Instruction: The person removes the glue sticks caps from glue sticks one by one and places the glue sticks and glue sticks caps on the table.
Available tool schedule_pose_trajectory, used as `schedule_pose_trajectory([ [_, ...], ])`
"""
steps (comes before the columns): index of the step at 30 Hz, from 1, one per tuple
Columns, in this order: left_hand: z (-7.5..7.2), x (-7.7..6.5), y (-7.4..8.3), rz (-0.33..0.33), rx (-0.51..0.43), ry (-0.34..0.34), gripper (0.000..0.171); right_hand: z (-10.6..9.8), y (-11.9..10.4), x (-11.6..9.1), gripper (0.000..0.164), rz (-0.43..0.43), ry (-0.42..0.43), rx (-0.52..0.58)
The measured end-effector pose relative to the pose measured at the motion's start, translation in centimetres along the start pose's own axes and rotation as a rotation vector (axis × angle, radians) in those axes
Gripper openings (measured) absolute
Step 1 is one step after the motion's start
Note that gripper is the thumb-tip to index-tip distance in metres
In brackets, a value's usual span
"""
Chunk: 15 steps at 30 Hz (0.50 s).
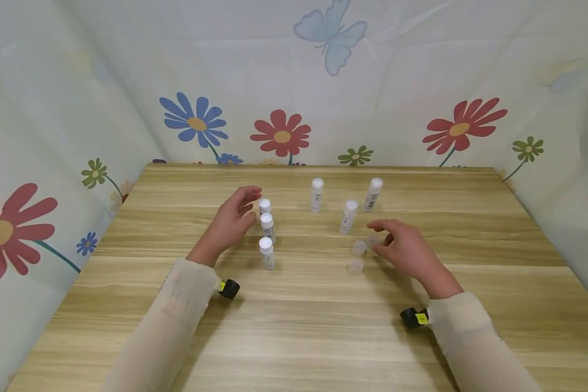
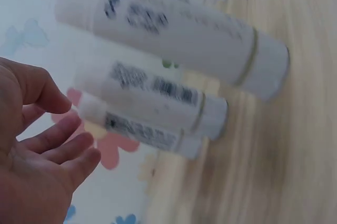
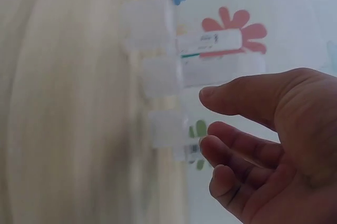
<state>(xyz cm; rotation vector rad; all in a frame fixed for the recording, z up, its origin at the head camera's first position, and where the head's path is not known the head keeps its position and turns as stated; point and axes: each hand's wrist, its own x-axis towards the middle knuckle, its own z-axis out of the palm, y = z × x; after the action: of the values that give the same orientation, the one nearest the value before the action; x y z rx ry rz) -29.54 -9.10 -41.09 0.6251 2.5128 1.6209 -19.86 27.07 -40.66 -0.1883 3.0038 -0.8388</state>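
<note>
Both sleeved forearms [image 1: 161,332] are slanting inward over the bench [image 1: 299,343]. The left hand [image 1: 231,219] is hovering empty, thumb and fingers loosely bent and parted, just beside the farthest of three standing white tubes [image 1: 268,255]. The right hand [image 1: 408,250], also holding nothing, is arching its half-curled fingers beside three translucent caps [image 1: 359,249]. Three other tubes [image 1: 347,219] are standing beyond the caps.

Free lane mid-desk [image 1: 313,321], between left row of three white tubes [image 1: 268,228] and three translucent caps [image 1: 359,249]; one upright tube [image 1: 316,197] stands at its far end. Row blocks left hand [image 1: 231,219] going right. Caps block right hand [image 1: 405,247] going left. Two more tubes [image 1: 349,216] beyond, gap between. Patterned backdrop [image 1: 397,81] bounds far edge.
</note>
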Motion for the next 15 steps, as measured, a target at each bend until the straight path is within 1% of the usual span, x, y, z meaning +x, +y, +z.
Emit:
schedule_pose_trajectory([
  [3, 0.4, -0.3, 1.5, 0.019, 0.013, 0.025, 0.049, -0.3, -0.8, -0.2, 0.043, -0.037, 0.035, -0.006],
  [5, 0.7, -0.6, 2.7, 0.022, 0.025, 0.028, 0.048, -0.5, -1.3, -0.3, 0.043, -0.052, 0.052, -0.005],
  [9, 1.3, -0.9, 4.8, 0.021, 0.012, 0.006, 0.05, -0.7, -2.1, -0.5, 0.044, -0.081, 0.085, 0.006],
  [11, 1.6, -1.0, 5.6, 0.02, 0.003, -0.006, 0.052, -0.8, -2.4, -0.5, 0.044, -0.098, 0.111, 0.011],
  [15, 2.2, -0.8, 6.8, 0.004, 0.026, -0.028, 0.055, -1.1, -2.8, -0.4, 0.042, -0.12, 0.167, 0.023],
])
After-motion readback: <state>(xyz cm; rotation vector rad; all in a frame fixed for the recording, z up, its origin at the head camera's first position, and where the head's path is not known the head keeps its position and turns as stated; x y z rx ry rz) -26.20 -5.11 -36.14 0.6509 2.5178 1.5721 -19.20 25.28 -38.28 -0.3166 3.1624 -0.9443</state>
